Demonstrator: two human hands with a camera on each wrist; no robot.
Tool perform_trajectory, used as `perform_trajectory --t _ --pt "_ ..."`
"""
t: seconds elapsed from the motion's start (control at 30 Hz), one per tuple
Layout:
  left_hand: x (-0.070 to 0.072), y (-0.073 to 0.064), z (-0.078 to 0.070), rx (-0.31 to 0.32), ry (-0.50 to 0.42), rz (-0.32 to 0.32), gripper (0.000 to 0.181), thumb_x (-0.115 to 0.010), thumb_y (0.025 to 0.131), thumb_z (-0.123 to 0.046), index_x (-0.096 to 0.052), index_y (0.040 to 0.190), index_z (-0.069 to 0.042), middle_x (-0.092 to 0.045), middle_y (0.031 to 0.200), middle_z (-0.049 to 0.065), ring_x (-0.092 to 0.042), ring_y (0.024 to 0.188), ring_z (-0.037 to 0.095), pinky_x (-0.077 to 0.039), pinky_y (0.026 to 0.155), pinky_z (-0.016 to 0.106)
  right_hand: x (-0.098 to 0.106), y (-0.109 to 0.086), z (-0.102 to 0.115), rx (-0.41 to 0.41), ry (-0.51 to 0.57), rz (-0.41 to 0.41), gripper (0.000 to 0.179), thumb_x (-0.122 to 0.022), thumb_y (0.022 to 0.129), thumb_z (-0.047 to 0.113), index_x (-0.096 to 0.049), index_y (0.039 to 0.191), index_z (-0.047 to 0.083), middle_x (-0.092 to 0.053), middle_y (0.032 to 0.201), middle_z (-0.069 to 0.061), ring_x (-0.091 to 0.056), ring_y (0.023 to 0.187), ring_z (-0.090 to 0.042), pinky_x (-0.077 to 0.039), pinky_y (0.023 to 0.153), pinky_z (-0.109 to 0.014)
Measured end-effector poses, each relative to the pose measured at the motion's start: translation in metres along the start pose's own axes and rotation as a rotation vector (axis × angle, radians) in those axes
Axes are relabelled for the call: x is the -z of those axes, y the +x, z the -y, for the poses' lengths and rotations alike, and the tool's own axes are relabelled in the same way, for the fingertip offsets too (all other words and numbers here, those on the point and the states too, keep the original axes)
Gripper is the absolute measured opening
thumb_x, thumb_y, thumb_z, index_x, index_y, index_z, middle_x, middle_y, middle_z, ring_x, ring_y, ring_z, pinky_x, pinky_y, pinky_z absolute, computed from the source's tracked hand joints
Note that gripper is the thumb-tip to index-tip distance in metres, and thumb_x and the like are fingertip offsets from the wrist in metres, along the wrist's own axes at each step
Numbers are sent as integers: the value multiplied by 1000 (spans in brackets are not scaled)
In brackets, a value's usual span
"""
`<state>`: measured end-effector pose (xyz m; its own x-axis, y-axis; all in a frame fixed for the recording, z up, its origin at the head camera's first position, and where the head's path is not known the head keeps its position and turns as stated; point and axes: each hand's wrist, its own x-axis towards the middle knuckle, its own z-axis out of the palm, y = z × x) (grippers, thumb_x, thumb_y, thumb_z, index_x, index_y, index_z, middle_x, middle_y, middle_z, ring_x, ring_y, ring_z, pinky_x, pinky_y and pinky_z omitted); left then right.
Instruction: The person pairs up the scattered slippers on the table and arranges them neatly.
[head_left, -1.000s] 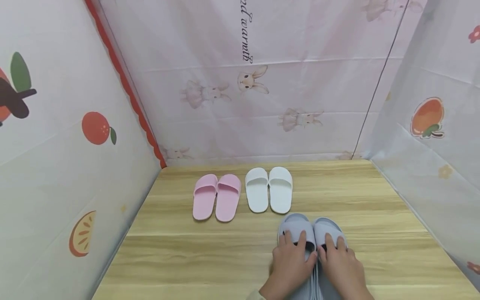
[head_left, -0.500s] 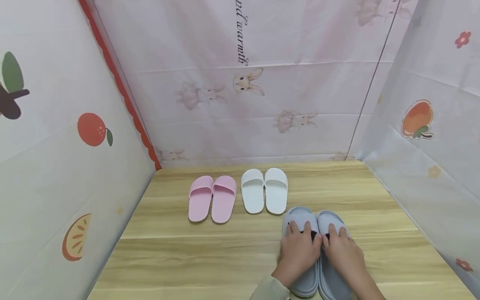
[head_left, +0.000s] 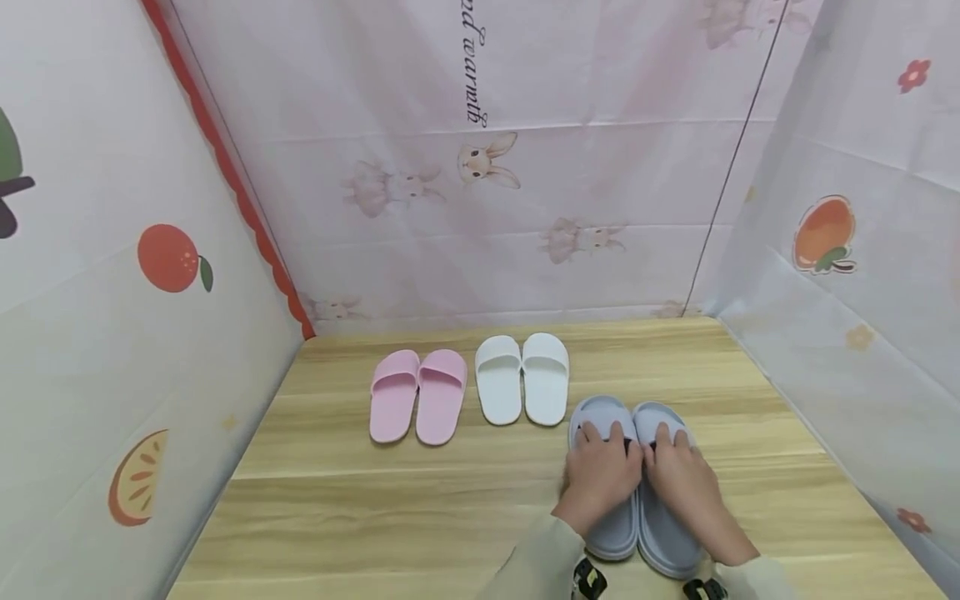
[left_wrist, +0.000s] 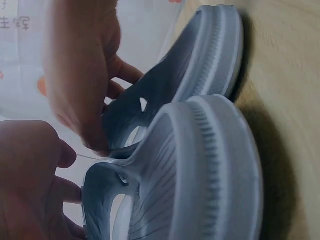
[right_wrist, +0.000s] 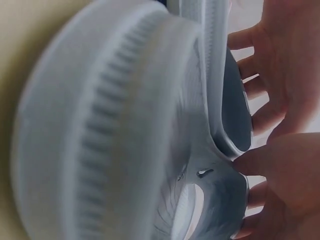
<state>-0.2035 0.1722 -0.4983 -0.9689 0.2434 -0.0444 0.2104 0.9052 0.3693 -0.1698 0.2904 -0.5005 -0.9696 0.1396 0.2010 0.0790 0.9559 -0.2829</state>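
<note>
Two grey slippers lie side by side at the right of the head view, toes toward the back wall. My left hand (head_left: 602, 473) grips the strap of the left grey slipper (head_left: 613, 537), fingers over its top and thumb at the inner edge. In the same manner my right hand (head_left: 682, 482) holds the right grey slipper (head_left: 667, 542) by its strap. Both wrist views show the fingertips against the straps, and the thick ribbed soles close to the camera. Parts of the straps and footbeds are hidden under the hands in the head view.
A pair of white slippers (head_left: 546, 396) stands behind and left of the grey pair. Further left is a pair of pink slippers (head_left: 441, 408). Printed cloth walls (head_left: 420, 275) enclose the wood-grain surface (head_left: 375, 508) at the back and both sides.
Both hands have moved the grey slippers forward, toward the back wall and nearer the white pair's row. The head view has shifted slightly; the white and pink slippers keep their places.
</note>
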Motion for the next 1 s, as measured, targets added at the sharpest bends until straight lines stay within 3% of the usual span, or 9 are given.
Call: perform_trajectory --t 0.17,0.33,0.5,0.8,1.0 --pt "-3 10 -4 -20 25 -15 59 -28 105 -56 -46 152 -25 -40 156 24 -41 142 37 -46 103 50 -2 12 -8 35 -22 4 47 -57 99 12 -46 130 -22 -54 101 -40 -60 73 -47 -51 61 -61" --pt "-8 22 -6 -29 50 -16 61 -26 105 -56 -44 153 -25 -40 156 24 -42 142 38 -47 102 50 -6 27 -15 17 -7 50 50 -54 101 12 -42 133 -23 -53 106 -43 -59 78 -50 -51 66 -63" --pt "-13 35 -6 -45 82 -3 60 -25 106 -54 -42 154 -24 -38 156 25 -41 143 38 -45 105 50 -9 41 -22 54 5 35 51 -54 100 13 -42 134 -23 -54 104 -42 -60 79 -48 -51 70 -62" --pt "-5 63 -13 -81 76 49 59 -23 106 -51 -43 154 -23 -40 155 23 -42 142 36 -41 111 49 -10 65 -35 39 20 41 50 -53 100 14 -43 133 -23 -55 102 -40 -60 78 -49 -50 70 -62" --pt "-7 76 -15 -84 132 53 59 -22 106 -51 -41 155 -23 -39 156 23 -42 142 35 -42 110 46 -14 83 -39 65 -21 42 49 -52 101 14 -45 129 -26 -57 100 -41 -62 81 -47 -51 73 -61"
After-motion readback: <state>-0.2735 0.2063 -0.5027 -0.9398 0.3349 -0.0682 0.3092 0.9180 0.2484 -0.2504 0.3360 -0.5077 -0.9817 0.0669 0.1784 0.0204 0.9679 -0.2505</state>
